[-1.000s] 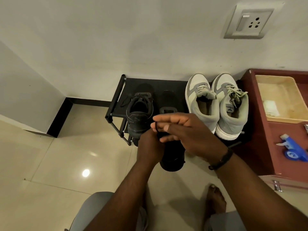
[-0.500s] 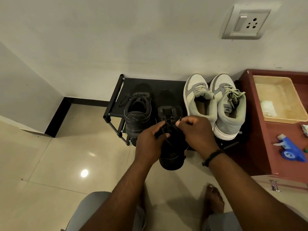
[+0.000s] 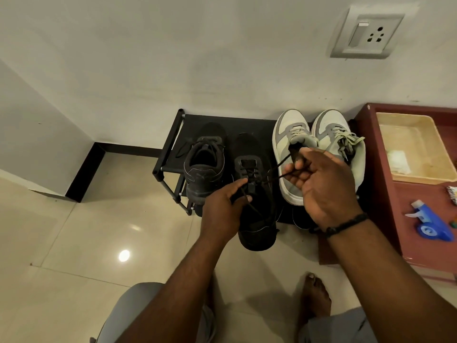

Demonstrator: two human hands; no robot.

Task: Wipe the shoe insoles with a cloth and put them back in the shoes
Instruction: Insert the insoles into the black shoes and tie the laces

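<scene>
Two black shoes stand on a black shoe rack (image 3: 173, 142). The left black shoe (image 3: 204, 169) rests untouched. The right black shoe (image 3: 257, 219) hangs over the rack's front edge. My left hand (image 3: 222, 209) pinches its black lace near the tongue. My right hand (image 3: 319, 184) grips the other end of the black lace (image 3: 274, 173), pulled taut up and to the right. A grey and white pair of sneakers (image 3: 289, 134) sits at the rack's right end, partly behind my right hand. No insole shows.
A maroon cabinet top (image 3: 418, 209) stands at the right with a beige tray (image 3: 425, 174) holding a white cloth (image 3: 398, 160), and a blue spray bottle (image 3: 430, 225). A wall with a socket (image 3: 368, 33) rises behind the rack. My bare foot (image 3: 315, 295) rests on the tiled floor.
My right hand has moved up and to the right, drawing the lace out from the black shoe. My left hand stays at the shoe's tongue.
</scene>
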